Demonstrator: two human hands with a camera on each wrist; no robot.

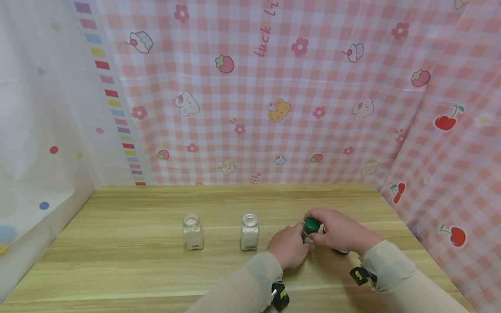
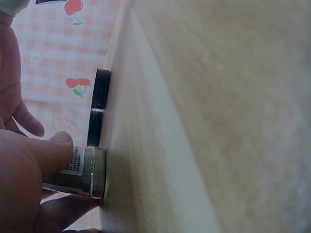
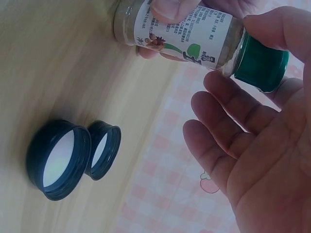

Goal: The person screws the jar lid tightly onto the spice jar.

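Note:
A spice jar (image 3: 214,34) with a printed white label and brown contents stands between my two hands at the right of the table. My left hand (image 1: 289,246) grips its body, thumb across the label, and the jar's base is right at the tabletop in the left wrist view. At the top, my right hand (image 1: 346,230) pinches the green cap (image 3: 262,63) between thumb and index finger. The other right fingers (image 3: 209,141) extend loosely below the cap. Beside the jar lie two black lids, a larger one (image 3: 36,162) and a smaller one (image 3: 116,153), inner sides showing pale.
Two uncapped glass jars with pale contents stand to the left, one at the table's middle (image 1: 249,239) and one farther left (image 1: 193,238). The wooden table (image 1: 137,261) meets a pink checked curtain (image 1: 254,130) at the back and right.

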